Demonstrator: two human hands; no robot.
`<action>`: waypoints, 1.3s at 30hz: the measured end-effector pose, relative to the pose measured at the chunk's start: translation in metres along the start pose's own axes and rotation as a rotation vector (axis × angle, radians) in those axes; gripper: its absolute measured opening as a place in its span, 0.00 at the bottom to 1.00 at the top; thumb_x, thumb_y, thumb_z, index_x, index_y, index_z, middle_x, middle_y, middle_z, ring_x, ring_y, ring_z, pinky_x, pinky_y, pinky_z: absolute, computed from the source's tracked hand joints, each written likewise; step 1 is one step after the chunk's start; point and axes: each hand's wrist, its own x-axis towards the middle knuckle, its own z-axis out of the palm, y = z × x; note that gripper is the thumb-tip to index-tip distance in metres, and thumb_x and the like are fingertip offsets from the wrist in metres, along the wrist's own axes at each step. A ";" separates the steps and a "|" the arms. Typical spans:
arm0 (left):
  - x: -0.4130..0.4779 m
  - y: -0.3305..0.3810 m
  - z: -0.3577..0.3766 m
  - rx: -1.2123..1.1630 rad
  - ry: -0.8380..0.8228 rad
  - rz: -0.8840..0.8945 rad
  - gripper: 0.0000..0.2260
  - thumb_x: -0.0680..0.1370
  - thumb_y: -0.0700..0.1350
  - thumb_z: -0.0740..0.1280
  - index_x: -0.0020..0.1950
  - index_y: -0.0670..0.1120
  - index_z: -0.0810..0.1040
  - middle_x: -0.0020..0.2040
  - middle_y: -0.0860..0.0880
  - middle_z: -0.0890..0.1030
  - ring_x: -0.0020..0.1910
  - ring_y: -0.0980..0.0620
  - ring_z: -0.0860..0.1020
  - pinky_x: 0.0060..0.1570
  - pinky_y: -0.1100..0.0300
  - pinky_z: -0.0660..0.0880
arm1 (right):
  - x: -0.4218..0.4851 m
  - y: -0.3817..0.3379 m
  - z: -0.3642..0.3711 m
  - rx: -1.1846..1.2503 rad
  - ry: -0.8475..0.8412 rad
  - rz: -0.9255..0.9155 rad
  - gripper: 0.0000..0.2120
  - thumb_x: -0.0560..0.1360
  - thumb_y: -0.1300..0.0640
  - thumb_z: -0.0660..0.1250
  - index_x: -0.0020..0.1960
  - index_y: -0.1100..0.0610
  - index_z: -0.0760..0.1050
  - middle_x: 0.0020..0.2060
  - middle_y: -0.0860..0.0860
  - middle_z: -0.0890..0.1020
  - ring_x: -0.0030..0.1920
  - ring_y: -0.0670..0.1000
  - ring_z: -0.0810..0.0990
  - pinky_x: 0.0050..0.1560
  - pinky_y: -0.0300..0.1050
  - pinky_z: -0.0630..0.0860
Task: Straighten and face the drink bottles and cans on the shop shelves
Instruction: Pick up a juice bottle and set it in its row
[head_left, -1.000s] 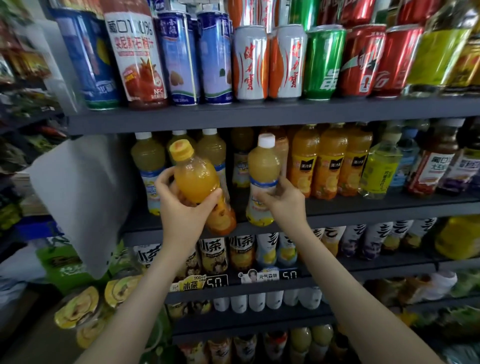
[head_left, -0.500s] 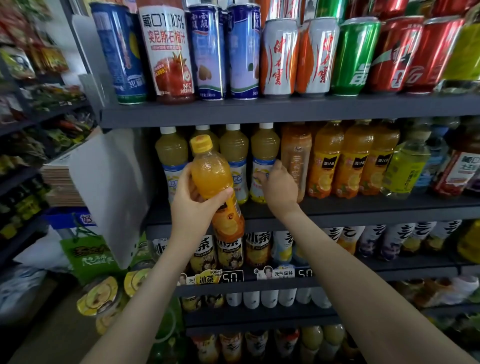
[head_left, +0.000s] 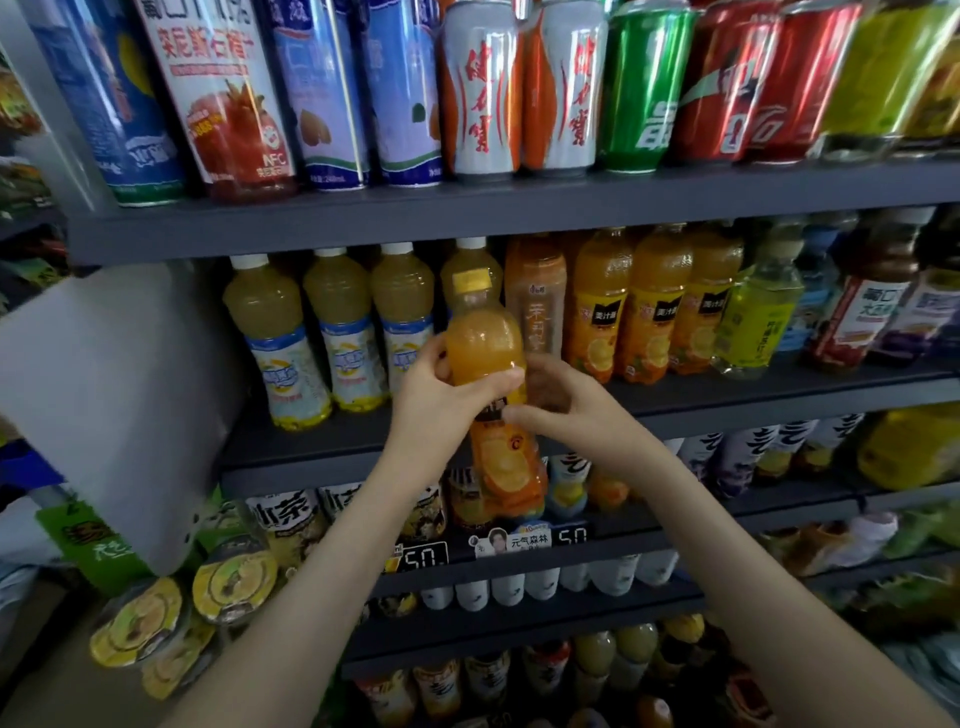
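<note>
An orange juice bottle (head_left: 485, 348) with a yellow cap is held upright in front of the middle shelf (head_left: 727, 395). My left hand (head_left: 441, 395) grips its waist from the left. My right hand (head_left: 563, 402) curls round its label from the right. Behind it on the shelf stand several pale yellow bottles with white caps (head_left: 343, 332), a brown tea bottle (head_left: 537, 306) and three orange juice bottles (head_left: 654, 312).
The top shelf (head_left: 467, 218) carries tall blue, white-orange, green and red cans (head_left: 483, 88). Lower shelves hold tea bottles (head_left: 291, 525) and price tags (head_left: 426, 558). A grey panel (head_left: 114, 405) hangs at the left. Yellow-lidded cups (head_left: 234, 577) sit lower left.
My right hand let go of the white-capped bottle, which now stands back in its row, and came over to the orange bottle. My left hand carried that bottle to the right and turned it upright.
</note>
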 end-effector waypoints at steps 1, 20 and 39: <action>0.003 0.001 0.009 -0.015 -0.021 0.000 0.25 0.66 0.46 0.78 0.61 0.49 0.74 0.50 0.52 0.83 0.49 0.55 0.82 0.51 0.54 0.79 | -0.002 0.000 -0.003 -0.039 0.007 0.015 0.25 0.71 0.51 0.74 0.65 0.48 0.69 0.55 0.42 0.79 0.53 0.40 0.79 0.51 0.32 0.77; 0.057 -0.022 0.119 0.745 0.326 0.216 0.40 0.76 0.52 0.68 0.75 0.34 0.49 0.71 0.36 0.62 0.69 0.38 0.63 0.66 0.50 0.64 | -0.024 0.051 -0.084 0.043 0.794 0.110 0.30 0.69 0.47 0.74 0.66 0.51 0.67 0.53 0.46 0.78 0.53 0.48 0.77 0.50 0.44 0.73; -0.001 -0.015 0.047 0.235 0.316 0.162 0.24 0.68 0.48 0.77 0.59 0.53 0.70 0.50 0.61 0.76 0.48 0.65 0.75 0.47 0.75 0.68 | 0.004 0.057 -0.059 -0.062 0.655 -0.055 0.30 0.67 0.52 0.77 0.65 0.55 0.71 0.58 0.49 0.70 0.60 0.48 0.70 0.61 0.44 0.70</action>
